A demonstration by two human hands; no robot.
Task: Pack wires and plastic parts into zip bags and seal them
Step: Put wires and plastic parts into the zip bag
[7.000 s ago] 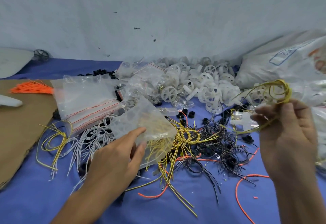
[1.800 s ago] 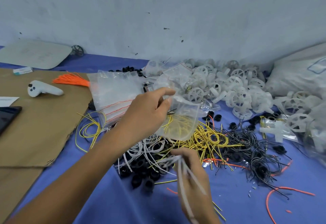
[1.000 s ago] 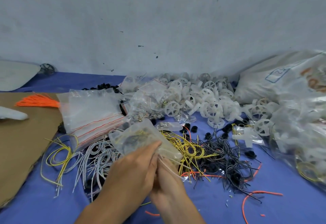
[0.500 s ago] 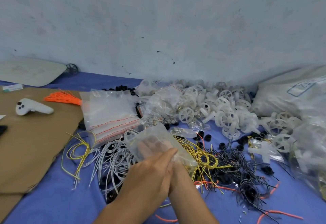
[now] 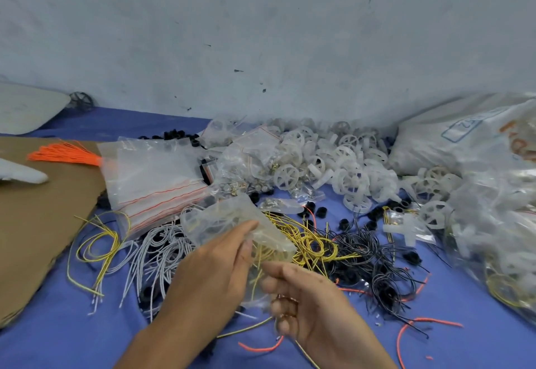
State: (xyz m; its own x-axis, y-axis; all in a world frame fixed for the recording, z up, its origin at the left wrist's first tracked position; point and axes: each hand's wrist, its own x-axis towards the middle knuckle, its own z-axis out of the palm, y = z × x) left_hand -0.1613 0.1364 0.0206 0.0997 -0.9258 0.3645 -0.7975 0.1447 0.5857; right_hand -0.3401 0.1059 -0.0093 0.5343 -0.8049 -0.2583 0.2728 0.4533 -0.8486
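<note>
Sealing seemed next, wanting fingers along the zip: left hand [image 5: 214, 267] pinched the zip bag [image 5: 229, 220]; the grip of the right hand [image 5: 313, 302], at five o'clock, was unreadable.

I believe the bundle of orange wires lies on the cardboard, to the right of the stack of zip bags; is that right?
Not quite: the head view shows the orange wire bundle on the cardboard to the left of the zip bag stack, not the right.
</note>
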